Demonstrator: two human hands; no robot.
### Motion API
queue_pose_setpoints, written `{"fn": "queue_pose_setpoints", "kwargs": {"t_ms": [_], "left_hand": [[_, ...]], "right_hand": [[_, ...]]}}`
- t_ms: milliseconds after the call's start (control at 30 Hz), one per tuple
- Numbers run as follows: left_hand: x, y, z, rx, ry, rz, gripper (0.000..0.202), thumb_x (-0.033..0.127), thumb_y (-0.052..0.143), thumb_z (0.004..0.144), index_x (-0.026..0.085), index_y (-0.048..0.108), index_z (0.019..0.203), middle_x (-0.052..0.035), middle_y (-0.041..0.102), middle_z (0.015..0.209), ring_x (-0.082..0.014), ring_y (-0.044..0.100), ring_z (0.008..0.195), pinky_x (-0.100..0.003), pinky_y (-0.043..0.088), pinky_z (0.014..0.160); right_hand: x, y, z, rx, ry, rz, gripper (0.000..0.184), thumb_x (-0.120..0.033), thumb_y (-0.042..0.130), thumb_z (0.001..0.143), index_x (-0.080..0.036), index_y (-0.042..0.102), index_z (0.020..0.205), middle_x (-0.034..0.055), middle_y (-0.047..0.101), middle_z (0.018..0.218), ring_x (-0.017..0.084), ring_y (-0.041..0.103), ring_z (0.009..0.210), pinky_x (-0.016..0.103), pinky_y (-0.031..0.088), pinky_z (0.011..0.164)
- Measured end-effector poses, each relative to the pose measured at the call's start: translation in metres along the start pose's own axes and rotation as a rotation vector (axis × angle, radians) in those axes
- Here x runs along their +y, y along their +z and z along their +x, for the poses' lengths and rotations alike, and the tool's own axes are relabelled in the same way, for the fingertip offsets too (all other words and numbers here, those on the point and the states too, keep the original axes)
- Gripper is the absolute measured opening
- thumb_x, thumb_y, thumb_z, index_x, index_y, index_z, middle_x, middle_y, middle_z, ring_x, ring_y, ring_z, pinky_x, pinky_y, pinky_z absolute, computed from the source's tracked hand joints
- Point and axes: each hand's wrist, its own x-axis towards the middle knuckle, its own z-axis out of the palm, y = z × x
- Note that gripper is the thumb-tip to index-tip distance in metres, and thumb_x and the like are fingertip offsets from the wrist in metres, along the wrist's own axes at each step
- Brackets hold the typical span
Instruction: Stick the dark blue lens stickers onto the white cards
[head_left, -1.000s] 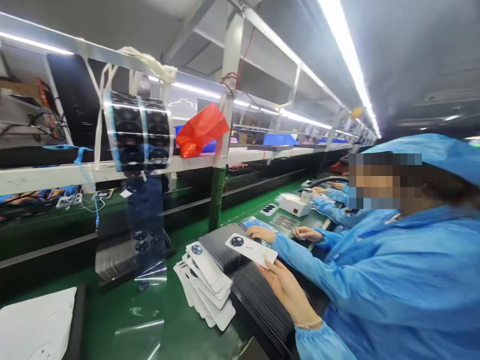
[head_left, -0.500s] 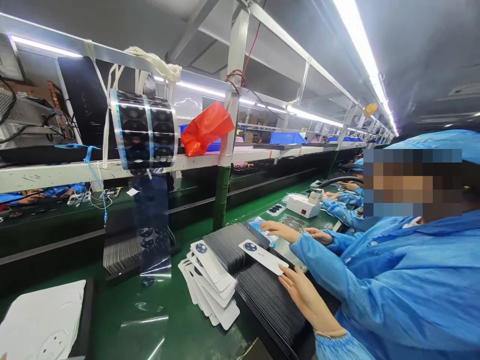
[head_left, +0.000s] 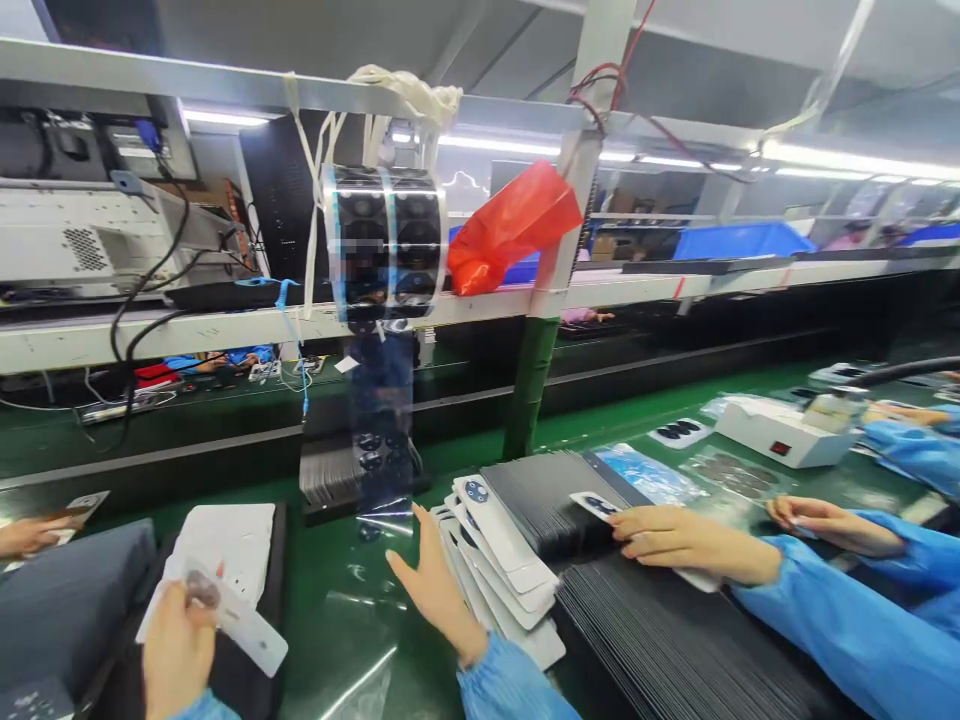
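My left hand, low on the left, is closed on a pale phone back cover with a round camera area, held tilted above a stack of white sheets. My right hand is open, fingers spread, over the green table beside a fanned pile of white phone back covers. Clear film with dark round stickers hangs down behind it from a roll. Right of the pile, a co-worker's hand rests on another white cover.
Black slotted racks stand to the right, with a white box with a red switch farther back. A dark cloth-like heap is at left. A red bag hangs near the post.
The view has turned left. My right hand has moved left, away from the cover on the racks, which a co-worker's hand now touches. My left hand has come into view with a cover.
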Motion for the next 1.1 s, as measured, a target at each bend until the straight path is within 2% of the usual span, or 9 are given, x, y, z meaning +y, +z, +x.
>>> {"fn": "queue_pose_setpoints", "kwargs": {"t_ms": [100, 233, 367, 467, 600, 767, 867, 967, 1100], "left_hand": [[0.018, 0.013, -0.005, -0.131, -0.186, -0.293, 0.007, 0.029, 0.051, 0.065, 0.024, 0.047, 0.068, -0.0057, 0.057, 0.075, -0.0378, 0.056, 0.109, -0.060, 0.037, 0.105], [0.039, 0.037, -0.018, -0.232, -0.385, -0.638, 0.017, 0.033, 0.049, 0.081, 0.022, 0.061, 0.086, -0.0051, 0.067, 0.090, -0.0279, 0.066, 0.099, -0.050, 0.051, 0.097], [0.050, 0.047, -0.031, -0.306, -0.547, -0.958, 0.017, 0.013, 0.062, 0.078, 0.019, 0.067, 0.094, -0.0031, 0.067, 0.088, -0.0171, 0.069, 0.086, -0.040, 0.049, 0.105], [0.061, 0.046, -0.037, -0.367, -0.667, -1.135, 0.020, 0.003, 0.064, 0.073, 0.013, 0.070, 0.089, -0.0015, 0.067, 0.078, -0.0119, 0.067, 0.070, -0.040, 0.044, 0.109], [0.072, 0.044, -0.043, -0.495, -0.626, -1.179, 0.022, 0.005, 0.066, 0.068, 0.011, 0.073, 0.088, -0.0033, 0.069, 0.079, -0.0153, 0.067, 0.075, -0.043, 0.042, 0.110], [0.074, 0.050, -0.048, -0.615, -0.579, -1.128, 0.037, 0.019, 0.077, 0.068, 0.016, 0.072, 0.105, -0.0106, 0.071, 0.110, -0.0252, 0.060, 0.114, -0.040, 0.043, 0.108], [0.085, 0.051, -0.057, -0.722, -0.529, -1.065, 0.044, 0.022, 0.077, 0.072, 0.021, 0.068, 0.115, -0.0114, 0.059, 0.134, -0.0191, 0.066, 0.096, -0.034, 0.050, 0.097], [0.105, 0.045, -0.072, -0.810, -0.409, -1.047, 0.041, 0.030, 0.073, 0.079, 0.026, 0.065, 0.120, -0.0098, 0.040, 0.151, -0.0081, 0.062, 0.069, -0.028, 0.056, 0.081], [0.123, 0.038, -0.086, -0.965, -0.370, -0.994, 0.028, 0.033, 0.076, 0.075, 0.020, 0.074, 0.100, -0.0125, 0.044, 0.148, -0.0116, 0.064, 0.066, -0.027, 0.057, 0.068]], "right_hand": [[0.020, 0.047, 0.048, 0.025, 0.080, -0.056, 0.079, -0.017, 0.059, 0.073, -0.010, 0.029, 0.145, 0.0191, 0.032, 0.151, 0.030, 0.023, 0.143, 0.046, 0.021, 0.116], [0.047, 0.067, 0.084, 0.101, 0.121, -0.021, 0.093, -0.013, 0.062, 0.066, -0.002, 0.018, 0.147, 0.0270, 0.035, 0.146, 0.037, 0.026, 0.140, 0.052, 0.024, 0.113], [0.068, 0.063, 0.084, 0.115, 0.120, 0.044, 0.091, -0.021, 0.061, 0.074, -0.012, 0.013, 0.150, 0.0133, 0.062, 0.108, 0.031, 0.061, 0.105, 0.049, 0.045, 0.095], [0.074, 0.056, 0.073, 0.089, 0.102, 0.115, 0.078, -0.025, 0.058, 0.078, -0.018, 0.025, 0.148, 0.0012, 0.059, 0.084, 0.020, 0.064, 0.069, 0.038, 0.054, 0.074], [0.060, 0.041, 0.060, 0.043, 0.108, 0.372, 0.071, -0.037, 0.064, 0.080, -0.024, 0.035, 0.144, -0.0001, 0.057, 0.089, 0.013, 0.060, 0.053, 0.034, 0.056, 0.065], [0.023, 0.014, 0.069, 0.146, 0.104, 0.606, 0.056, -0.046, 0.069, 0.079, -0.024, 0.053, 0.128, 0.0046, 0.064, 0.103, 0.019, 0.069, 0.074, 0.037, 0.055, 0.081], [0.006, 0.001, 0.078, 0.133, 0.114, 0.665, 0.037, -0.049, 0.070, 0.078, -0.019, 0.067, 0.101, 0.0071, 0.068, 0.105, 0.022, 0.070, 0.079, 0.038, 0.054, 0.083], [-0.003, -0.005, 0.075, 0.083, 0.140, 0.642, 0.037, -0.050, 0.070, 0.078, -0.020, 0.068, 0.101, 0.0066, 0.071, 0.104, 0.022, 0.070, 0.076, 0.037, 0.054, 0.081], [0.002, -0.004, 0.060, 0.020, 0.174, 0.583, 0.041, -0.054, 0.068, 0.078, -0.020, 0.069, 0.101, 0.0089, 0.072, 0.104, 0.023, 0.070, 0.078, 0.034, 0.056, 0.072]]}}
